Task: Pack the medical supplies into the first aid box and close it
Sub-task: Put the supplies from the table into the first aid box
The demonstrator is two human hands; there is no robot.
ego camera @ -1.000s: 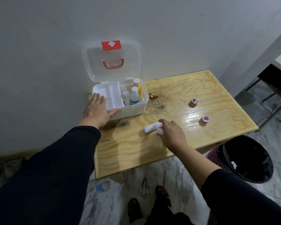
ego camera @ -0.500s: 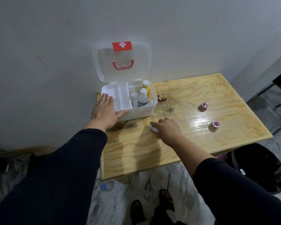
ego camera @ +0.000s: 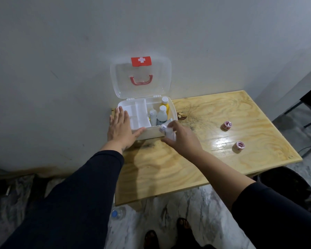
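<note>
The white first aid box (ego camera: 152, 134) stands open at the table's back left, its clear lid (ego camera: 142, 78) with a red cross leaning on the wall. Inside stand a yellow bottle (ego camera: 165, 104), a white bottle (ego camera: 162, 115) and a small tube (ego camera: 152, 116), beside a white divider tray (ego camera: 136, 115). My left hand (ego camera: 120, 129) lies flat against the box's left front corner, fingers spread. My right hand (ego camera: 180, 139) holds white bandage rolls (ego camera: 167, 131) at the box's front right rim. Two small red tape rolls (ego camera: 227, 125) (ego camera: 239, 146) lie on the table to the right.
The wooden table (ego camera: 169, 168) stands against a grey wall. A black bin (ego camera: 294, 191) sits on the floor at the table's right front corner. A plastic bottle (ego camera: 118, 213) lies on the marble floor under the table edge. My feet show below.
My right hand closed on the white bandage rolls on the table and lifted them up to the box's front right rim. My left hand stayed on the box.
</note>
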